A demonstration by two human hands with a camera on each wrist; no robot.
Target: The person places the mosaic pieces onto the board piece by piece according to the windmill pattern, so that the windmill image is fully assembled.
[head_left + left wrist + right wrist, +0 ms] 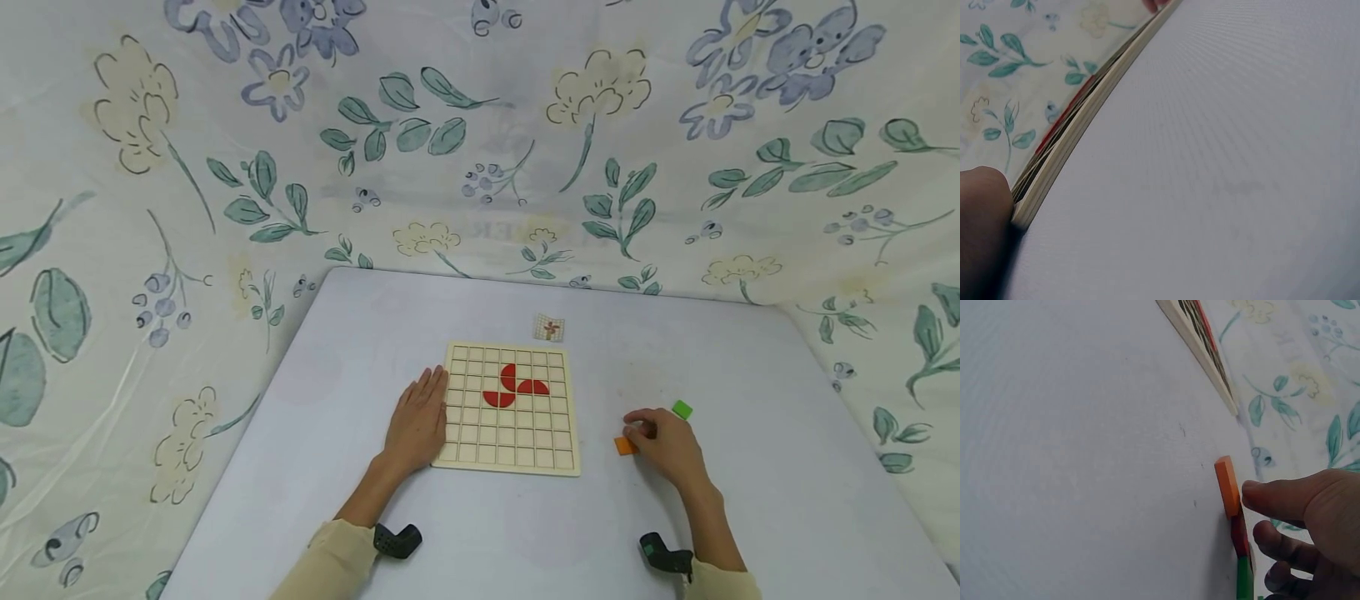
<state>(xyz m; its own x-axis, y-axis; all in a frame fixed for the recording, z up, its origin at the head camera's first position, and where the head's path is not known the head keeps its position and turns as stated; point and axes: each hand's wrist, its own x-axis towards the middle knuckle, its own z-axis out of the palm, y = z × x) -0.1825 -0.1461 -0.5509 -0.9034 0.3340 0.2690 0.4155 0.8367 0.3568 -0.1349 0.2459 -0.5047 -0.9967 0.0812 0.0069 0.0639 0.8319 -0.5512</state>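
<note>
A square wooden grid board (525, 458) lies on the table, bearing red rounded pieces (533, 387) in a pinwheel-like group in its upper middle. Along the board's left edge rests my left hand (417, 423), fingers straight and together. To the right of the board, my right hand (669, 446) is low over loose pieces, its fingers loosely bent. Its thumb is close to an orange block (1227, 485); contact is unclear. Beside the fingertips is a dark red piece (1239, 537), with a green block (1245, 575) past it. No piece shows gripped between the fingers.
A small card (549, 328) with a red pattern on a grid lies just behind the board. The white table (337, 333) meets a flower-printed cloth (480, 200) at its back edge. Black devices (397, 542) are strapped at both wrists.
</note>
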